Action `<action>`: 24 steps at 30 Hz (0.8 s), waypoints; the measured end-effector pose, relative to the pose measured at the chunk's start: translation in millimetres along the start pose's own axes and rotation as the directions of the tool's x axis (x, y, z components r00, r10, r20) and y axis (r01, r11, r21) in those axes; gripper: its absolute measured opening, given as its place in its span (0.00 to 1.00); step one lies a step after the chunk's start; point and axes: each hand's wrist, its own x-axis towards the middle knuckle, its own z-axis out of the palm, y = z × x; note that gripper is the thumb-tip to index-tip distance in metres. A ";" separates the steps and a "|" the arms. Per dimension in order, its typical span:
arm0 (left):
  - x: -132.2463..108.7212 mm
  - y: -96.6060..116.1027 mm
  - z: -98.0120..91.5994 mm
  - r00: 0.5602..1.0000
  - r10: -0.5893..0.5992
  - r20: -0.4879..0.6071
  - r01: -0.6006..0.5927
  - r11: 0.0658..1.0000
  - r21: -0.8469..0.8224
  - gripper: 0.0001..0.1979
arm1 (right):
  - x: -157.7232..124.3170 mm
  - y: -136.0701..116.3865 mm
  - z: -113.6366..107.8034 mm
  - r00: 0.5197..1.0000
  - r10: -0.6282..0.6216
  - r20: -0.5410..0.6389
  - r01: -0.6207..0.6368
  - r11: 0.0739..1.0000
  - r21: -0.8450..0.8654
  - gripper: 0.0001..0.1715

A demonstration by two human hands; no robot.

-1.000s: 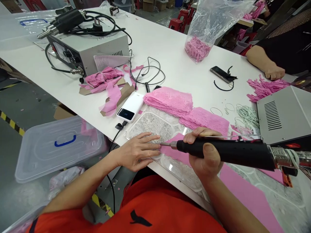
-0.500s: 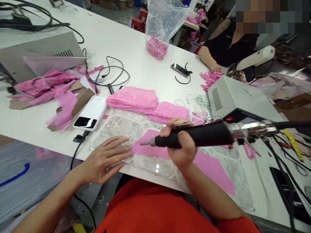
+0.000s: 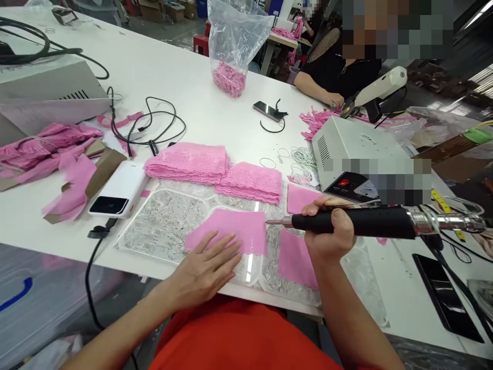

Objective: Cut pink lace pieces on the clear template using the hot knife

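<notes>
My left hand (image 3: 210, 270) lies flat with spread fingers on the lower left part of a pink fabric piece (image 3: 246, 228). That piece lies on a transparent plastic template (image 3: 162, 226) with rounded outlines. My right hand (image 3: 327, 234) is wrapped round the black grip of a handheld ultrasonic welder (image 3: 370, 221), a corded tool with a thin metal tip. The tip points left and is at the right edge of the pink piece; whether it touches is hard to tell. A second pink piece (image 3: 295, 259) lies below the tool, partly behind my right forearm.
Two folded stacks of pink lace fabric (image 3: 188, 162) lie behind the template. A white power bank (image 3: 119, 190) with a cable stands left. A grey control box (image 3: 358, 149) is at right, near a dark phone (image 3: 447, 298). Across the table sits a co-worker (image 3: 327, 77).
My right hand has drawn the welder to the right, its tip moving from the left part of the fabric to the right edge. My left hand has shifted right onto the pink piece.
</notes>
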 end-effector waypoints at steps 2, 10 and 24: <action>2.4 0.3 4.4 1.000 -0.007 0.021 0.006 1.000 0.014 0.16 | -0.7 0.5 0.3 1.000 -0.004 0.005 0.004 1.000 0.008 0.05; 0.1 -2.3 2.7 0.999 -0.016 0.045 0.016 1.000 -0.017 0.16 | -0.4 0.3 -5.6 0.999 -0.004 0.035 0.004 1.000 -0.001 0.06; 0.1 -2.9 1.9 0.998 -0.028 0.052 0.029 0.999 -0.029 0.15 | -2.9 2.6 -3.6 0.997 -0.004 0.080 0.006 1.000 -0.028 0.06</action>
